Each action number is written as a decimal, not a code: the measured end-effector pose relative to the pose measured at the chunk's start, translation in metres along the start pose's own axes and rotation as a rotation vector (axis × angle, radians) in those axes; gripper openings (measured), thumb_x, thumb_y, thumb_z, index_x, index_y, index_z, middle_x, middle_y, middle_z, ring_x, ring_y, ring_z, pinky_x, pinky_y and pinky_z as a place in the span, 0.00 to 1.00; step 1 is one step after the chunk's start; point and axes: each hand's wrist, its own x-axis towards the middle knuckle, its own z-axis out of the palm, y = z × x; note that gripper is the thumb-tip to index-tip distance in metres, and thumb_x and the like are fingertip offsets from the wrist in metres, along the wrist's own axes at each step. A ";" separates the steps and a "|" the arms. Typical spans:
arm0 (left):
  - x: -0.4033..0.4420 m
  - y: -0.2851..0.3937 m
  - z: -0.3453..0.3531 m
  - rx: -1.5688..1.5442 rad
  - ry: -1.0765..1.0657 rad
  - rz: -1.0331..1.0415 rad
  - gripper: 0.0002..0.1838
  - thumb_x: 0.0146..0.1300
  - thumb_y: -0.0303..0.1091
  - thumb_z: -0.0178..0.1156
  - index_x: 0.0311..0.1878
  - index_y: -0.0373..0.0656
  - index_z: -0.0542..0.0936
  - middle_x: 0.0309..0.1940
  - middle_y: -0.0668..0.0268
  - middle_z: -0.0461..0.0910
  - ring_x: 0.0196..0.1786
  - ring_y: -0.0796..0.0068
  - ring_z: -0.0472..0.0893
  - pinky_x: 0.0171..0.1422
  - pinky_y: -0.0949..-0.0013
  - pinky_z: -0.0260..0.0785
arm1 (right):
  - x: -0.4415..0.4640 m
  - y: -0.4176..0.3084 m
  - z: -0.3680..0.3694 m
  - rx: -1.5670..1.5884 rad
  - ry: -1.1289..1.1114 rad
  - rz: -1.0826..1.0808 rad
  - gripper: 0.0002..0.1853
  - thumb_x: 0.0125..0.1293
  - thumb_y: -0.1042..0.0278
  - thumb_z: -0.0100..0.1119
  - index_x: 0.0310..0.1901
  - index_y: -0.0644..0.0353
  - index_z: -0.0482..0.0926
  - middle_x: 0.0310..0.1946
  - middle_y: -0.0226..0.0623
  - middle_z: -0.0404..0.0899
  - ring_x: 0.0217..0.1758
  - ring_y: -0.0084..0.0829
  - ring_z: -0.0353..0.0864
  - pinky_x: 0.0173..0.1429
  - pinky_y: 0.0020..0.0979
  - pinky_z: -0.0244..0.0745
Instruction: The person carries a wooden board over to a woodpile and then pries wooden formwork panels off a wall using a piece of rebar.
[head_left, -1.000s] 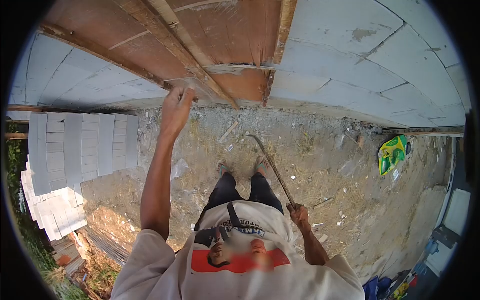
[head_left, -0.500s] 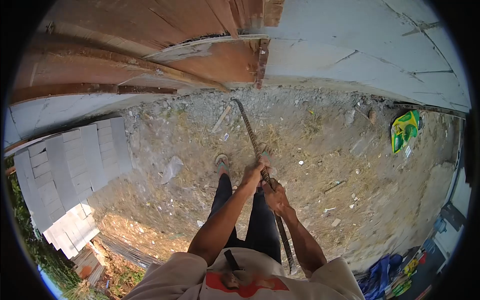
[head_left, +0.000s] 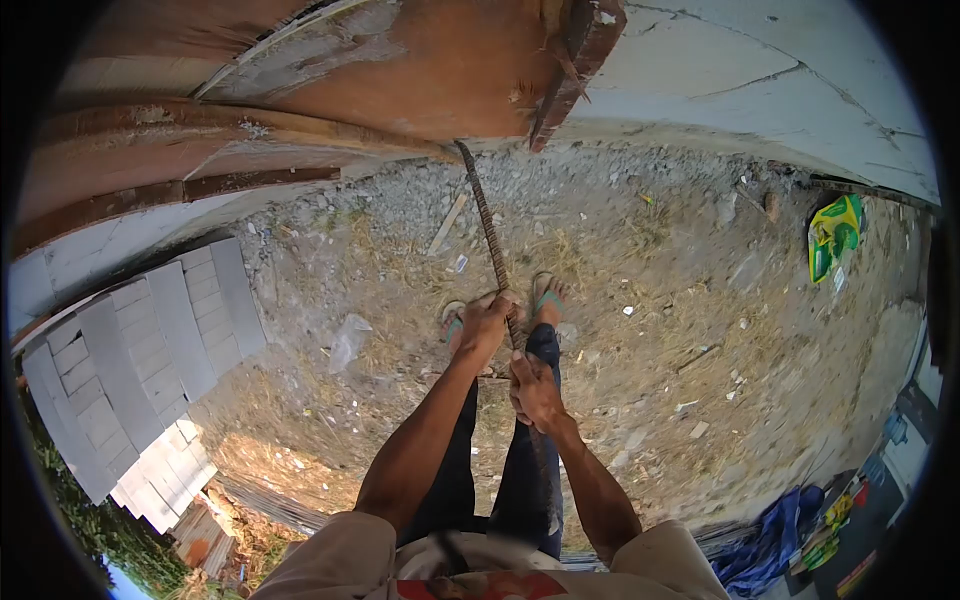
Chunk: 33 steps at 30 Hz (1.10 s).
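Observation:
A long ribbed steel bar, a rebar (head_left: 487, 225), slants from in front of my body to the foot of the wall, its far end hooked slightly to the left. My left hand (head_left: 483, 327) is wrapped round it above my feet. Closer to my body, my right hand (head_left: 537, 391) grips the same bar. The bar's far tip meets, in the picture, the low end of a wooden beam (head_left: 330, 130) and the edge of a brown wooden panel (head_left: 440, 75); whether it touches them I cannot tell. Its near end runs down over my right leg, blurred.
Dry, littered ground (head_left: 640, 370) lies around my sandalled feet. Grey blocks (head_left: 140, 340) are stacked at left. A thin wood strip (head_left: 447, 225) and clear plastic (head_left: 349, 342) lie nearby. A green-yellow bag (head_left: 835, 237) is at right, a blue tarp (head_left: 765, 550) at lower right.
The rebar's far end has moved up and slightly left in view, to the panel's lower edge. Both hands stay on it. My right-side foot has stepped outward, and the view has shifted toward the panel.

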 end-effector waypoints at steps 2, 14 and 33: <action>0.004 -0.006 -0.016 -0.030 0.007 -0.031 0.19 0.80 0.46 0.58 0.54 0.39 0.85 0.36 0.67 0.86 0.30 0.81 0.77 0.32 0.71 0.70 | 0.011 0.003 0.015 -0.039 -0.009 0.008 0.24 0.81 0.41 0.49 0.36 0.54 0.67 0.18 0.26 0.63 0.12 0.21 0.61 0.13 0.30 0.59; 0.031 0.016 0.042 -0.109 -0.041 -0.049 0.18 0.77 0.43 0.62 0.55 0.35 0.85 0.39 0.64 0.88 0.32 0.81 0.80 0.33 0.71 0.71 | 0.015 -0.078 -0.073 -0.541 -0.035 0.022 0.23 0.82 0.47 0.48 0.44 0.64 0.73 0.17 0.34 0.68 0.16 0.30 0.74 0.18 0.38 0.67; 0.048 0.039 0.075 -0.317 -0.069 -0.097 0.17 0.76 0.45 0.65 0.51 0.38 0.86 0.22 0.81 0.68 0.18 0.91 0.58 0.19 0.76 0.48 | 0.058 -0.065 -0.131 -0.450 0.074 -0.438 0.20 0.77 0.50 0.59 0.47 0.63 0.77 0.29 0.37 0.71 0.33 0.37 0.73 0.49 0.39 0.74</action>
